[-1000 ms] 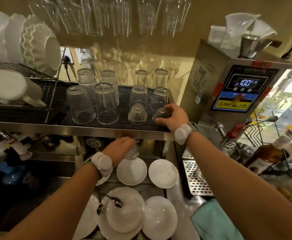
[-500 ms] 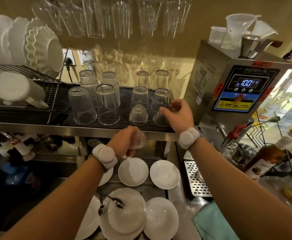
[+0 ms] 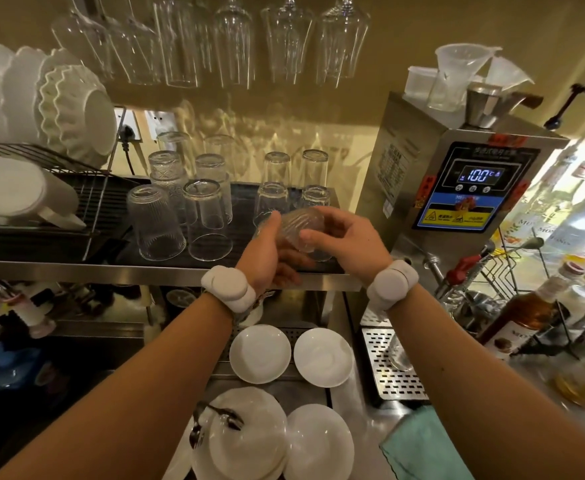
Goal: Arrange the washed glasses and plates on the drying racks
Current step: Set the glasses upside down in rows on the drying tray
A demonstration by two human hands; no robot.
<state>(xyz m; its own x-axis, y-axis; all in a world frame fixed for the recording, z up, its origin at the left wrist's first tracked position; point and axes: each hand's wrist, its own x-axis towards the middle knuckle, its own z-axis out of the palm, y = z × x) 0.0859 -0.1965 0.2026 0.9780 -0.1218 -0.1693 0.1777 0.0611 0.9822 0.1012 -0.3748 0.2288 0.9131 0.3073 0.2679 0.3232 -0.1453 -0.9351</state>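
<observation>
At frame centre I held a small ribbed glass [image 3: 296,227] tilted between both hands, my left hand [image 3: 266,252] cupped around its left side and my right hand [image 3: 344,242] gripping its right side, above the front edge of the dark drying mat [image 3: 246,206]

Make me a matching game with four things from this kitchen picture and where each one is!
Things:
1. Small ribbed glass
2. Stemmed glasses
3. White saucers
4. Green cloth

Places:
A. Hanging upside down overhead
B. On the counter at the bottom right
C. Held between the left hand and the right hand
D. Lying flat below the shelf

Pairs: 1-C, 2-A, 3-D, 4-B
</observation>
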